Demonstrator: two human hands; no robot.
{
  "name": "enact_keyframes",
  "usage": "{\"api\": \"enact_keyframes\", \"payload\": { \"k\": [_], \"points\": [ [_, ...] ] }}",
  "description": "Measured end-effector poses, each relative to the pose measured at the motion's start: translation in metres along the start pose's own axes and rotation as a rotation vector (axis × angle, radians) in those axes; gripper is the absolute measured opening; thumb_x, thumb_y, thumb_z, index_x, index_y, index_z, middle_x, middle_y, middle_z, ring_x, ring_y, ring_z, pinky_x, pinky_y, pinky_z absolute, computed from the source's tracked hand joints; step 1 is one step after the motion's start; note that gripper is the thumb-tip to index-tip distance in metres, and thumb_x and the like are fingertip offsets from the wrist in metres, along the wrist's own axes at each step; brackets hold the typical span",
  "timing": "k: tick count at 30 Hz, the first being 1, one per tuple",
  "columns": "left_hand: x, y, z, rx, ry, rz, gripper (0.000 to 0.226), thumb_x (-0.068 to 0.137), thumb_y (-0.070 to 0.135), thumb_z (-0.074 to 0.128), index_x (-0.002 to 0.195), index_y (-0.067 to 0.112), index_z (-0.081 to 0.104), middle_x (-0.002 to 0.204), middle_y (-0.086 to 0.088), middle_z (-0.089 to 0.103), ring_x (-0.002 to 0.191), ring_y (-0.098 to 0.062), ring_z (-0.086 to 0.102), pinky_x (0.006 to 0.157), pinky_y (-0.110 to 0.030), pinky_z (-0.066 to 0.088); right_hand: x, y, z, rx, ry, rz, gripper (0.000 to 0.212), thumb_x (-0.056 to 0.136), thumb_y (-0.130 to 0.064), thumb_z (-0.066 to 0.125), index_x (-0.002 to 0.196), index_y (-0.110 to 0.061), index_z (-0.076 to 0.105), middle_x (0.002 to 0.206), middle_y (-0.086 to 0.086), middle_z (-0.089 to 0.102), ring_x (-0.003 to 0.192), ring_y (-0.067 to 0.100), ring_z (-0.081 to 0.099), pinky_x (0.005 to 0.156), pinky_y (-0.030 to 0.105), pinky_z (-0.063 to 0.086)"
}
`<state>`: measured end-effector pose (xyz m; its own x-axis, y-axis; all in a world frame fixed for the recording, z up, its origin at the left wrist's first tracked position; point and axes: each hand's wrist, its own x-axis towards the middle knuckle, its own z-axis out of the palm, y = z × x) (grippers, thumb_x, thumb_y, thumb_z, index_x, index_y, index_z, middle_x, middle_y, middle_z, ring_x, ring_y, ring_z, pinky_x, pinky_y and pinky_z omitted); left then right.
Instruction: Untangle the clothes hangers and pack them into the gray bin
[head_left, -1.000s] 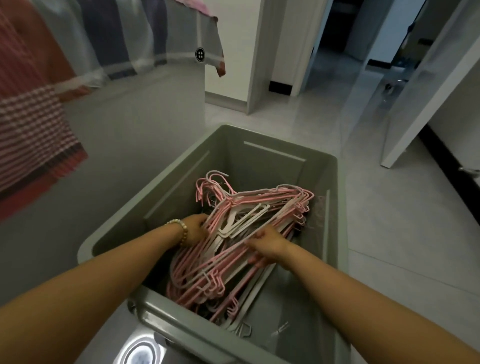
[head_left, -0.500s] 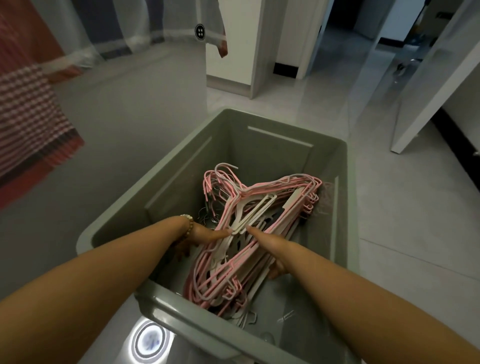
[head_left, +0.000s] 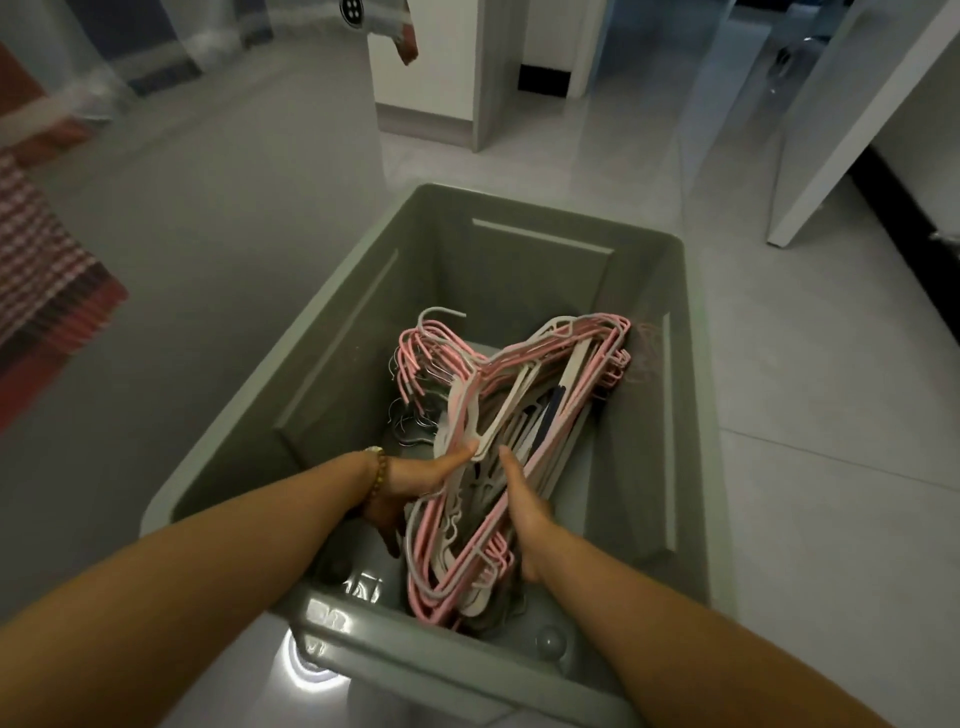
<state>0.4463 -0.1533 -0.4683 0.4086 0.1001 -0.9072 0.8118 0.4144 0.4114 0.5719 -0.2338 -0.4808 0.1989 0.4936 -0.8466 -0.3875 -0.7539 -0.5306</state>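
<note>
A bundle of pink and white clothes hangers (head_left: 519, 410) lies tilted inside the gray bin (head_left: 332, 358), hooks toward the far left. My left hand (head_left: 415, 480), with a bead bracelet on the wrist, holds the bundle from the left, thumb on top and fingers underneath. My right hand (head_left: 524, 514) grips the bundle's right side, index finger stretched along the hangers. Several thin metal hooks (head_left: 410, 426) lie under the bundle near the bin's left wall.
The bin stands on a pale tiled floor (head_left: 810, 415). Checked red cloth (head_left: 41, 280) hangs at the left edge. A white wall corner (head_left: 431, 104) and an open white door (head_left: 831, 135) stand beyond the bin. A lamp's reflection (head_left: 306, 670) shines by the near rim.
Both hands have gathered the spread hangers into a tighter bundle and slid it toward the bin's near right. My view has tipped downward.
</note>
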Motion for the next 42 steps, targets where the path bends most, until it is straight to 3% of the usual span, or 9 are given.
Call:
{"api": "enact_keyframes", "payload": {
  "k": [4, 8, 15, 19, 23, 26, 31, 36, 42],
  "points": [
    [0.001, 0.002, 0.01, -0.046, -0.047, 0.051, 0.094, 0.067, 0.086, 0.017, 0.126, 0.02, 0.048, 0.138, -0.019, 0.049, 0.128, -0.038, 0.046, 0.11, -0.059, 0.029, -0.017, 0.002, 0.011, 0.157, -0.08, -0.078, 0.11, 0.07, -0.064, 0.061, 0.149, -0.003, 0.015, 0.148, 0.029, 0.029, 0.133, 0.042, 0.036, 0.117, 0.042, 0.022],
    [-0.006, 0.004, -0.006, -0.001, 0.052, 0.031, 0.114, 0.055, 0.089, 0.019, 0.145, 0.02, 0.031, 0.15, -0.014, 0.035, 0.136, -0.039, 0.033, 0.111, -0.061, 0.022, -0.009, -0.019, -0.007, 0.133, -0.035, -0.109, 0.085, 0.082, -0.076, 0.027, 0.142, -0.018, 0.039, 0.139, 0.018, 0.049, 0.124, 0.035, 0.05, 0.108, 0.048, 0.037],
    [0.018, 0.033, -0.026, -0.387, 0.299, 0.129, 0.117, 0.064, 0.09, 0.0, 0.148, 0.011, 0.024, 0.153, -0.024, 0.022, 0.142, -0.042, 0.018, 0.115, -0.059, 0.014, 0.042, -0.045, -0.02, 0.423, 0.036, -0.13, 0.09, 0.079, -0.08, 0.022, 0.136, -0.017, 0.048, 0.134, 0.019, 0.054, 0.122, 0.038, 0.05, 0.108, 0.052, 0.036],
    [0.042, 0.03, -0.024, -0.424, 0.255, 0.154, 0.11, 0.068, 0.089, 0.016, 0.127, 0.003, 0.051, 0.132, -0.024, 0.051, 0.125, -0.038, 0.047, 0.109, -0.051, 0.034, 0.053, -0.044, -0.012, 0.499, -0.011, -0.171, 0.088, 0.077, -0.081, 0.027, 0.134, -0.018, 0.051, 0.131, 0.018, 0.056, 0.121, 0.037, 0.052, 0.106, 0.052, 0.038],
    [0.048, 0.023, -0.032, -0.49, 0.242, 0.3, 0.076, 0.088, 0.068, 0.027, 0.116, 0.004, 0.06, 0.107, -0.022, 0.059, 0.098, -0.033, 0.055, 0.095, -0.047, 0.045, 0.055, -0.051, -0.011, 0.498, 0.016, -0.154, 0.085, 0.078, -0.081, 0.022, 0.122, -0.019, 0.059, 0.102, 0.013, 0.069, 0.093, 0.03, 0.065, 0.082, 0.042, 0.054],
    [0.045, 0.024, -0.027, -0.484, 0.287, 0.285, 0.074, 0.086, 0.071, 0.022, 0.102, 0.011, 0.062, 0.102, -0.02, 0.059, 0.089, -0.031, 0.056, 0.084, -0.039, 0.047, 0.05, -0.044, -0.016, 0.47, 0.049, -0.091, 0.087, 0.083, -0.076, 0.015, 0.132, -0.015, 0.052, 0.128, 0.018, 0.058, 0.116, 0.035, 0.056, 0.101, 0.048, 0.044],
    [0.027, 0.023, -0.032, -0.413, 0.419, 0.103, 0.104, 0.073, 0.084, 0.003, 0.147, 0.015, 0.028, 0.154, -0.013, 0.028, 0.141, -0.037, 0.025, 0.114, -0.056, 0.018, 0.044, -0.065, -0.025, 0.644, 0.036, -0.143, 0.079, 0.089, -0.068, 0.014, 0.133, -0.014, 0.051, 0.134, 0.017, 0.054, 0.113, 0.036, 0.056, 0.095, 0.045, 0.044],
    [0.003, 0.02, -0.036, -0.361, 0.601, 0.177, 0.084, 0.087, 0.069, 0.014, 0.143, 0.01, 0.035, 0.148, -0.012, 0.04, 0.134, -0.031, 0.038, 0.11, -0.044, 0.028, 0.022, -0.096, -0.04, 0.29, 0.051, -0.27, 0.061, 0.094, -0.054, 0.037, 0.135, -0.011, 0.049, 0.134, 0.017, 0.055, 0.119, 0.035, 0.055, 0.104, 0.047, 0.042],
    [-0.043, 0.035, -0.015, -0.237, 0.861, 0.439, 0.064, 0.094, 0.057, 0.022, 0.122, 0.009, 0.055, 0.118, -0.013, 0.061, 0.084, -0.016, 0.055, 0.078, -0.029, 0.042, -0.055, -0.131, -0.046, -0.25, 0.01, -0.632, 0.056, 0.098, -0.045, 0.033, 0.148, -0.022, 0.026, 0.156, -0.002, 0.027, 0.142, 0.02, 0.026, 0.116, 0.036, 0.02]
  ]
}}
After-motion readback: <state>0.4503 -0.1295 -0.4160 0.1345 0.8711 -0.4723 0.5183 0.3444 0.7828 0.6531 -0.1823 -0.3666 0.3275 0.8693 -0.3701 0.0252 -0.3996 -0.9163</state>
